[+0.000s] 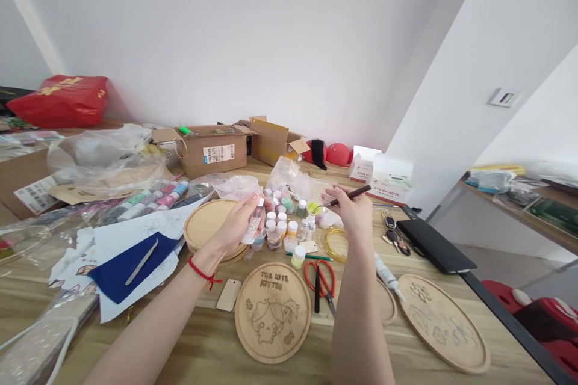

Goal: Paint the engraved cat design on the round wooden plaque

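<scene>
My left hand [237,221] is closed around a small clear bottle [255,221] with a printed label, tilted above the jars. My right hand [348,212] grips a slim black-handled tool [360,190], its thin tip pointing left at a yellow-green lid or cup [312,208]; whether they touch I cannot tell. Small white-capped jars [282,227] cluster between my hands. Nearer to me lies a round wooden plate [289,289] with a cat drawing and lettering. Beside it are orange-handled scissors [333,280] and a black stick-like tool [316,292].
Left are a blue cloth [117,271] with tweezers [142,260] and several glitter tubes [151,200]. Cardboard boxes [194,150] stand along the wall. To the right lie gold wire [335,245], a white tube [387,275], another drawn-on plate [445,322], keys [391,222] and a black notebook [436,245].
</scene>
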`<state>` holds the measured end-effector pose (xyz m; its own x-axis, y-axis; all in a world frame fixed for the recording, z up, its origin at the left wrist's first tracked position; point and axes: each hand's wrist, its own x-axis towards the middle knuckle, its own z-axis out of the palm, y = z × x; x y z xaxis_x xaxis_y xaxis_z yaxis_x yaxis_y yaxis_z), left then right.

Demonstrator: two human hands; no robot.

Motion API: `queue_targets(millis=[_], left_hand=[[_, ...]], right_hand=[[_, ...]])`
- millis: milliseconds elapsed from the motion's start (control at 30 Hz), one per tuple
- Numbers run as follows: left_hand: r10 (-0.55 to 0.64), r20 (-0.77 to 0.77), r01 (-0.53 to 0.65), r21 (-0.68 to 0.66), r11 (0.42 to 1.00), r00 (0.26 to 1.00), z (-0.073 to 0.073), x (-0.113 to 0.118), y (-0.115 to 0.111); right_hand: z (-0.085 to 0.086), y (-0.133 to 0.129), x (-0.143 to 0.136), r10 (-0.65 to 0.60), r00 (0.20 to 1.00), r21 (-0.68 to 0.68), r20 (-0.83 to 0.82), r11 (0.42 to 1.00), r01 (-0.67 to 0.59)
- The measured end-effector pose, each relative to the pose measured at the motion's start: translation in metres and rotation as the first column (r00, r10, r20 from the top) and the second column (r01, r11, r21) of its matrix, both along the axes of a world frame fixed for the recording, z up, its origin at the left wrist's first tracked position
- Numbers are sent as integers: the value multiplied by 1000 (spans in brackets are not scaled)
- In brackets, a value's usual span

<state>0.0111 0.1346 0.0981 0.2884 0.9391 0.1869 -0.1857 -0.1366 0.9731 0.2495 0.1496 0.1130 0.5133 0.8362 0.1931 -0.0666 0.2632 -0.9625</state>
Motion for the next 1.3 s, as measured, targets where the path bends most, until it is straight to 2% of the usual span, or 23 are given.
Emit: queue_targets(millis=[333, 433, 600, 667, 800, 867, 1000, 1100, 1200, 1300], left_hand=[[70, -107, -66, 41, 997, 992, -7, 1, 2], [63, -65, -61, 40, 997, 996, -6, 0, 3], [0, 99, 8, -86, 996, 995, 3, 0, 1], [21, 95, -12, -92, 996, 995, 5, 0, 0], [110, 30, -110, 0, 994, 993, 5, 1, -2], [127, 38, -128, 0, 992, 991, 5, 1, -1], [79, 76, -73, -77, 994, 994, 3, 0, 2], [108, 19, -107, -29, 994, 994, 3, 0, 3], [145, 23, -146, 43, 988, 989, 4, 1, 2], [97, 45, -97, 5, 995, 994, 4, 1, 2]], right_hand=[[4, -4, -3, 7, 1000, -16, 6, 1000, -7], [4, -4, -3, 7, 1000, -12, 1, 1000, -7], [1, -1, -1, 12, 1000, -2, 24, 1000, -12], [0, -1, 0, 18, 999, 2, 31, 1000, -18], [-1, 1, 0, 28, 999, 5, 40, 1000, -28], [-2, 1, 0, 23, 999, -2, 44, 1000, -23], [-2, 2, 1, 19, 999, -5, 46, 1000, -19], [-1, 1, 0, 15, 998, -4, 54, 1000, -15], [-1, 0, 0, 7, 998, -12, 65, 1000, -7], [-1, 0, -1, 15, 998, -9, 63, 1000, -14]])
